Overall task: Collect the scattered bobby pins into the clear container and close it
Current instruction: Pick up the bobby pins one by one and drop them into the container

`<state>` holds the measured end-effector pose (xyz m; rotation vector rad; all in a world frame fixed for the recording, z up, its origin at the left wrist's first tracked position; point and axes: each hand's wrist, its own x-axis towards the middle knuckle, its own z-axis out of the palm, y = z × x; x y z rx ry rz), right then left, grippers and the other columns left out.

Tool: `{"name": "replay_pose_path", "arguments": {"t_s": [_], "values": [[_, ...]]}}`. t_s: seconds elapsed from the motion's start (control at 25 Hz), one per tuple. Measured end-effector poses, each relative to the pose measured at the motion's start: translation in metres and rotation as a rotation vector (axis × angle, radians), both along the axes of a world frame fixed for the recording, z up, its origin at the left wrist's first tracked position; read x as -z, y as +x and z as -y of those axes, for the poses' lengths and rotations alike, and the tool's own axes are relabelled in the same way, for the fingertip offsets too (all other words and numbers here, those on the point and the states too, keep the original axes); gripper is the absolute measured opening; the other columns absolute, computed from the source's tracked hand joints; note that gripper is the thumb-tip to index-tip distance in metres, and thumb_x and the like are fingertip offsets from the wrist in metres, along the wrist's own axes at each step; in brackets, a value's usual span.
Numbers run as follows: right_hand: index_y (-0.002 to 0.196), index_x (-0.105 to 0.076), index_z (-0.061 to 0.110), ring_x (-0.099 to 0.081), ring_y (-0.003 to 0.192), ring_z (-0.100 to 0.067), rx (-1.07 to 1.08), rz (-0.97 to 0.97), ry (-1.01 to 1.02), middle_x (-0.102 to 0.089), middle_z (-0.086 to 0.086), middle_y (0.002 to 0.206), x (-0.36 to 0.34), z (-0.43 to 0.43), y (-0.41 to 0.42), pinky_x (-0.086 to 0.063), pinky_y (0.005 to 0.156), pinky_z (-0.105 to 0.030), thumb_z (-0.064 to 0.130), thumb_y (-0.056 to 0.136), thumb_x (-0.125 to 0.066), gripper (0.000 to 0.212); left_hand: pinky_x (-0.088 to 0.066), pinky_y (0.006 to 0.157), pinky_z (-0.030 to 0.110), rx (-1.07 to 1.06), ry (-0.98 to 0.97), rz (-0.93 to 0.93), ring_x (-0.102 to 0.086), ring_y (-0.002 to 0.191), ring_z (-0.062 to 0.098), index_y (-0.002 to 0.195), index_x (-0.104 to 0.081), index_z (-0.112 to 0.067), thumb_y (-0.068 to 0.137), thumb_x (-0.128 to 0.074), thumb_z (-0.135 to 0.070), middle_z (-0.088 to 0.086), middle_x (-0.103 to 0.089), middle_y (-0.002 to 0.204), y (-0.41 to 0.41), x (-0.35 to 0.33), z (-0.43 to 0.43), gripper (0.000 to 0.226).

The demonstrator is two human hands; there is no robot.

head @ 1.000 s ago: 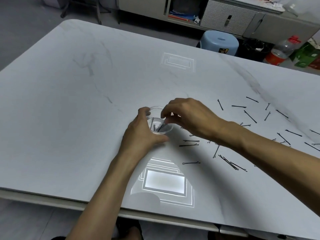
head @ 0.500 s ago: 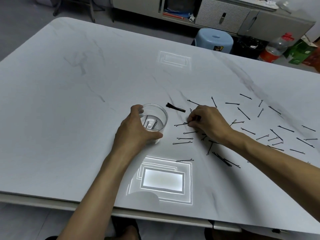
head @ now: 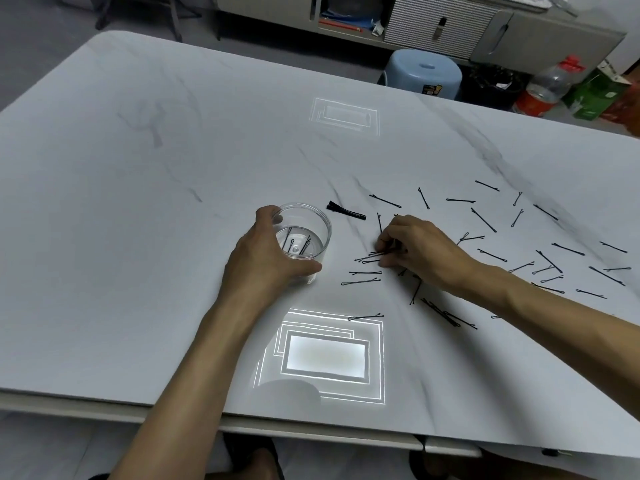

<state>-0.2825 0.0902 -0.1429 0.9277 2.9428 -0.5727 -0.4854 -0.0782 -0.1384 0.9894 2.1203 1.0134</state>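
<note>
My left hand [head: 265,261] wraps the clear container [head: 308,220], upright on the table [head: 156,220] with a few bobby pins [head: 298,242] inside. My right hand [head: 420,249] pinches at a cluster of pins [head: 370,258] just beside it. Risk: thin, flat pins slipping from the fingers [head: 386,241], or my wrist sweeping neighbours aside. How many are gripped I cannot tell; my right forearm [head: 540,306] hides others; a faint round shape [head: 287,393] at the near edge may be the lid.

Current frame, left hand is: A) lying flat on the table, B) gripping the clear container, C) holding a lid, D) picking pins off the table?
B: the left hand is wrapped around the upright clear container, while the right hand is the one pinching bobby pins on the table.
</note>
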Motion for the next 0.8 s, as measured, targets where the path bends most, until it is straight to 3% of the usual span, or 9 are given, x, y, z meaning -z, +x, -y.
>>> {"name": "replay_pose_path", "arguments": {"t_s": [0.12, 0.24, 0.4, 0.48, 0.6, 0.8], "values": [[0.088, -0.069, 0.012, -0.054, 0.085, -0.018, -0.037, -0.030, 0.092, -0.061, 0.001, 0.086, 0.006, 0.000, -0.003, -0.041, 0.071, -0.025, 0.007, 0.082, -0.070, 0.007, -0.043, 0.095, 0.033, -0.001, 0.000, -0.003, -0.050, 0.123, 0.015, 0.136, -0.036, -0.027, 0.061, -0.087, -0.031, -0.014, -0.050, 0.137, 0.000, 0.000, -0.001, 0.090], [0.087, -0.064, 0.007, -0.053, 0.079, -0.028, -0.141, -0.007, 0.288, -0.060, -0.008, 0.084, 0.015, 0.003, -0.001, -0.047, 0.065, -0.039, 0.003, 0.086, -0.062, 0.005, -0.042, 0.094, 0.032, -0.005, -0.002, -0.007, -0.050, 0.123, 0.015, 0.136, -0.036, -0.027, 0.061, -0.086, -0.031, -0.015, -0.050, 0.137, 0.000, 0.001, -0.001, 0.091], [0.082, -0.059, 0.003, -0.050, 0.067, -0.032, -0.226, 0.063, 0.518, -0.057, -0.014, 0.077, 0.016, 0.010, -0.003, -0.043, 0.057, -0.040, -0.001, 0.085, -0.052, 0.009, -0.042, 0.095, 0.033, -0.005, -0.005, -0.009, -0.050, 0.123, 0.016, 0.136, -0.035, -0.028, 0.061, -0.087, -0.032, -0.015, -0.050, 0.137, 0.001, 0.001, -0.002, 0.091], [0.087, -0.056, 0.004, -0.047, 0.069, -0.031, -0.192, 0.032, 0.447, -0.055, -0.012, 0.079, -0.003, 0.014, -0.008, -0.041, 0.059, -0.039, -0.005, 0.079, -0.042, 0.019, -0.043, 0.097, 0.035, -0.004, -0.008, -0.007, -0.050, 0.124, 0.016, 0.136, -0.035, -0.028, 0.061, -0.087, -0.032, -0.015, -0.050, 0.137, 0.001, 0.001, -0.002, 0.091], [0.094, -0.049, 0.009, -0.043, 0.071, -0.025, -0.142, -0.056, 0.272, -0.053, -0.004, 0.082, -0.042, 0.017, -0.027, -0.040, 0.061, -0.038, -0.008, 0.075, -0.044, 0.026, -0.043, 0.096, 0.035, -0.004, -0.007, -0.016, -0.051, 0.123, 0.016, 0.135, -0.036, -0.028, 0.060, -0.087, -0.032, -0.014, -0.050, 0.137, 0.001, 0.001, -0.002, 0.091], [0.093, -0.059, 0.010, -0.056, 0.076, -0.027, -0.430, -0.072, 0.279, -0.064, -0.005, 0.084, -0.057, 0.034, -0.088, -0.047, 0.066, -0.041, -0.007, 0.079, -0.054, 0.023, -0.047, 0.091, 0.035, 0.001, -0.008, -0.023, -0.056, 0.116, 0.018, 0.134, -0.037, -0.028, 0.051, -0.082, -0.043, -0.010, -0.054, 0.133, 0.003, 0.001, -0.004, 0.096]]}}
